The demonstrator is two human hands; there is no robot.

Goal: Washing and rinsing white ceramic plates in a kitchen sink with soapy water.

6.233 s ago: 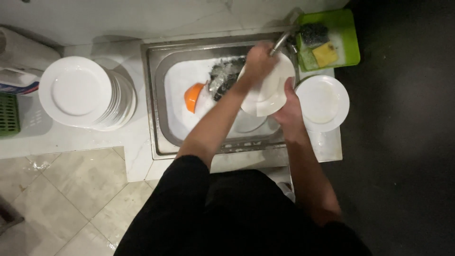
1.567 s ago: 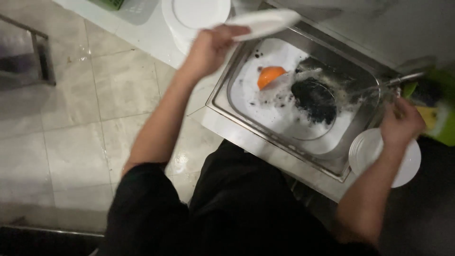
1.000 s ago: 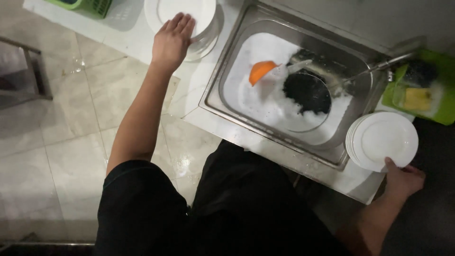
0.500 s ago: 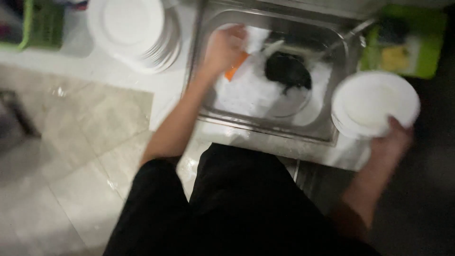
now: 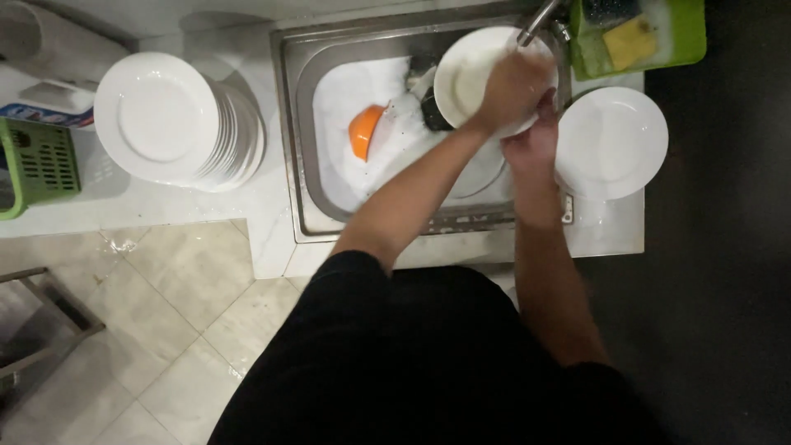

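Soapy water is making everything here slippery, and that is where we are seeing the trouble. We are holding a white plate over the right end of the sink, just under the tap, with the left hand lying across its face, fingers curled onto it, and the right hand gripping the lower rim from below. We judge that a wet rim could slide out of that grip and drop onto the orange bowl or the dark scrubber lying in the foam beneath. The right elbow is working close to the stack of plates on the tabletop just right of the sink, so a wide swing might knock it. The taller pile on the left is standing well apart and looking safer.
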